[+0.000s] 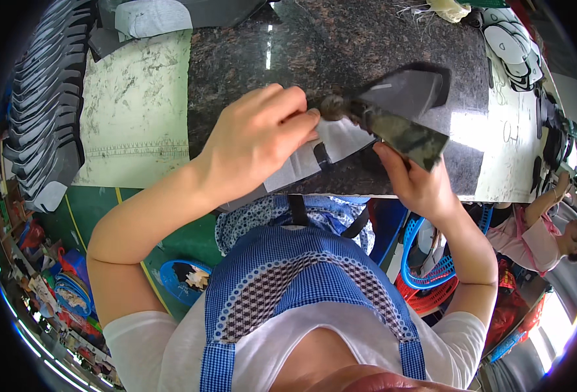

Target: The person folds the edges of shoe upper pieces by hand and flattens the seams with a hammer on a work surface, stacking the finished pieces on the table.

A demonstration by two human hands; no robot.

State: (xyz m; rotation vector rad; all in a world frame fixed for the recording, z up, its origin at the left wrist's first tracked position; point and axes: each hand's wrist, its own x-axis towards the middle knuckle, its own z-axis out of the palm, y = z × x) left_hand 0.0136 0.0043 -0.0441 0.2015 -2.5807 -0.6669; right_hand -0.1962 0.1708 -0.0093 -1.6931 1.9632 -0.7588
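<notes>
My right hand (pixel 420 181) is wrapped round a hammer (pixel 402 134), its head broad and stained, flaring at one end and round at the other. The round end is next to my left fingertips, over the work piece; I cannot tell whether it touches. My left hand (pixel 260 137) is closed, its fingertips bent down at the edge of a light grey cut piece (pixel 295 168) lying on the dark stone slab (pixel 256 68). What those fingers pinch is partly hidden. Beyond the hammer lies a dark grey cut piece (pixel 406 91) with a black edge.
A long overlapping row of dark cut pieces (pixel 47 111) lines the left side, beside a marked pale board (pixel 135 111). More cut pieces (pixel 513 49) lie at the far right. Blue baskets (pixel 425 281) stand below the slab; a person (pixel 536 235) works at the right.
</notes>
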